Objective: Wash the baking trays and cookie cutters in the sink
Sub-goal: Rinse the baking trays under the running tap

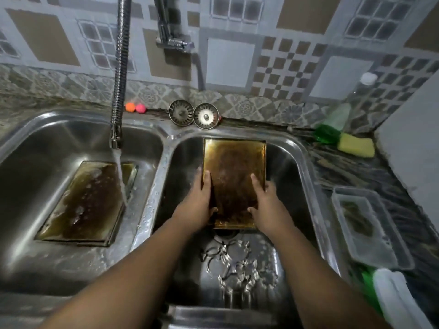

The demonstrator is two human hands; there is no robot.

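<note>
Two sink strainers [205, 115] are leaned against the wall [230, 60]; a yellow sponge [355, 147] and clear container [389, 238] are kept on the bench [356, 172].

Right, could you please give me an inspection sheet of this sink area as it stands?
Surface: wet steel double sink; dark stone counter on the right.
Job's things: one stained tray lies in the left basin under running water from the tap hose; a second tray stands tilted in the right basin; cookie cutters lie on that basin's floor.
Clutter: two strainers and two small balls behind the sink; green bottle, yellow sponge, clear container on the counter.
Hands: left hand and right hand each grip a side edge of the second tray.
Cables: nothing seen.
Surroundings: patterned tiled wall.
</note>
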